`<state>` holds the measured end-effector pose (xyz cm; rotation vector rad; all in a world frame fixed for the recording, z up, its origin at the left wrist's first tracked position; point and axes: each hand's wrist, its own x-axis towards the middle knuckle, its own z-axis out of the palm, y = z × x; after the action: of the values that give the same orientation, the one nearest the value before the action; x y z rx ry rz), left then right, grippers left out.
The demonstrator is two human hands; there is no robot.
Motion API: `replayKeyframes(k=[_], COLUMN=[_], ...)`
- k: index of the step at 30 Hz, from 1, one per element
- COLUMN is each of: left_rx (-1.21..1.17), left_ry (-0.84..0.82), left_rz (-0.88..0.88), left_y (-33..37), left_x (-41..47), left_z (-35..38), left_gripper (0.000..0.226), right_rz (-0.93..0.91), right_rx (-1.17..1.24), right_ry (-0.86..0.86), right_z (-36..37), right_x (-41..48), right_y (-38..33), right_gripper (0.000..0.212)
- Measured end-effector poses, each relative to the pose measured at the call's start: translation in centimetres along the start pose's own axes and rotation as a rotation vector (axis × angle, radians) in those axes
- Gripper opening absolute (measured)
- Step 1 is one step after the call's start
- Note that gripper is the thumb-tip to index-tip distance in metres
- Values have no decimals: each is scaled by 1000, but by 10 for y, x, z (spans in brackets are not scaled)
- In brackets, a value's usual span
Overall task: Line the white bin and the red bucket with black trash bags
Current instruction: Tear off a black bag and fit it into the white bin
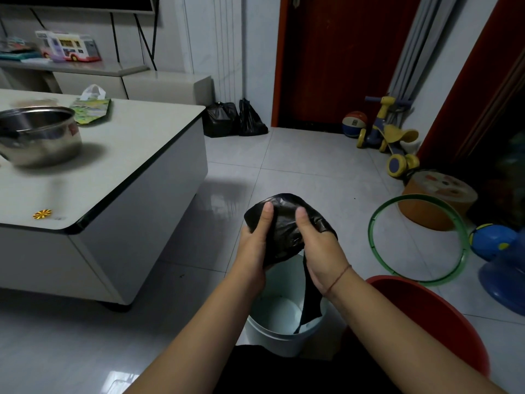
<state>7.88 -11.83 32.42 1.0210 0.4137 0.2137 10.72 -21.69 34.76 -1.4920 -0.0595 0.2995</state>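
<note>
1. Step in hand: opening up a bag [285, 226] for the bin [270, 341]. The bag is a crumpled black wad, held over the bin's open mouth, and one loose strip hangs down inside the bin.
2. Left hand [252, 245]: grips the wad's left side, thumb pressed on top, fingers curled under it.
3. Right hand [321, 248]: grips the right side the same way, thumb on top, fingers wrapped below. There is a thin cord at the wrist.
4. Bin: white, on the floor just in front of the person. It looks unlined, with the inside bare apart from the hanging strip.
5. Bucket [443, 317]: red, just right of the bin, with no liner seen on the part in view. I judge the task to be at an early stage, with neither container lined.
6. Next move likely calls for finding the bag's mouth and pulling the layers apart. Then the body gets pushed down into the bin and the edge folded over the rim. The film is thin and probably clings, so the thumbs need to rub it open.
7. Writing: none readable. The pot [39, 135] on the table [127, 143] has a small red label, too blurred to read. The toy bus [71, 46] on the far shelf has printed panels that aren't legible.
8. Two filled black bags [235, 119] sit by the door, well apart from the work.
</note>
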Motion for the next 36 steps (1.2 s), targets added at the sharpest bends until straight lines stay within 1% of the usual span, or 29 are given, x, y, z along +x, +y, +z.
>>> replayKeyframes(k=[2, 3, 5, 7, 8, 9, 11, 12, 13, 14, 17, 18, 19, 21, 24, 25, 26, 27, 28, 31, 32, 34, 36], left_rx=[-8, -12, -19, -17, -13, -6, 10, 17, 25, 27, -12, -25, -29, -14, 14, 23, 33, 40, 39, 13, -2, -33, -27], left_ry=[-55, -80, -95, -58, -30, -3, 35, 37, 29, 16, -48, -62, -67, -47, 29, 45, 49, 43, 26, -80, -116, -141, -109], left_rz=[-30, -39, -41, -15, 4, 21, 37, 42, 45, 39, -27, -42, -43, -10, 27, 30, 35, 39, 35, -24, -37, -37, -5], left_y=[1, 1, 2, 2, 1, 1, 1, 0, 0, 0, 2, 3, 3, 2, 1, 1, 1, 1, 1, 1, 1, 2, 2], left_x=[0, 0, 0, 0, 0, 0, -1, 0, 0, 0, 0, 0, 0, 1, 1, 0, 1, 1, 1, 1, 1, 1, 2], left_z=[-2, -3, -3, -2, -1, -1, -1, -1, -2, -3, -5, -5, -5, -4, -1, 0, 0, -1, -1, -5, -6, -6, -4], left_gripper=[77, 77, 74, 68, 64, 62, 61, 62, 62, 63, 70, 74, 76, 73, 68, 68, 67, 67, 69, 76, 77, 75, 72], right_rz=[41, 64, 65, 20, -2, -28, -90, -93, -68, -20, 54, 58, 48, -6, -65, -64, -42, 2, 40, 83, 88, 75, 35], right_rx=[313, 424, 465, 360, 252, 120, -124, -170, -154, -79, 363, 443, 465, 370, 37, -69, -164, -194, -142, 268, 365, 451, 401], right_ry=[-12, -18, -48, -124, -142, -140, -107, -78, -50, -23, -50, -62, -74, -111, -123, -104, -67, -23, 5, -13, -28, -66, -128], right_z=[-2, -4, -8, -8, -6, -4, -1, 0, 0, -1, -4, -6, -6, -5, -1, 1, 1, 1, -1, -4, -6, -10, -8], right_x=[4, 4, 4, 1, -2, -4, -4, -2, -1, 3, 9, 9, 8, 4, -5, -7, -6, -4, -2, 3, 5, 6, 3], right_y=[-1, -3, -3, -1, 1, 2, 6, 7, 7, 7, 5, 3, 3, 2, 1, 0, 0, -1, -1, -1, -1, 0, -1], right_gripper=[30, 33, 33, 33, 38, 40, 36, 33, 34, 37, 41, 41, 39, 31, 24, 28, 38, 50, 55, 38, 36, 35, 26])
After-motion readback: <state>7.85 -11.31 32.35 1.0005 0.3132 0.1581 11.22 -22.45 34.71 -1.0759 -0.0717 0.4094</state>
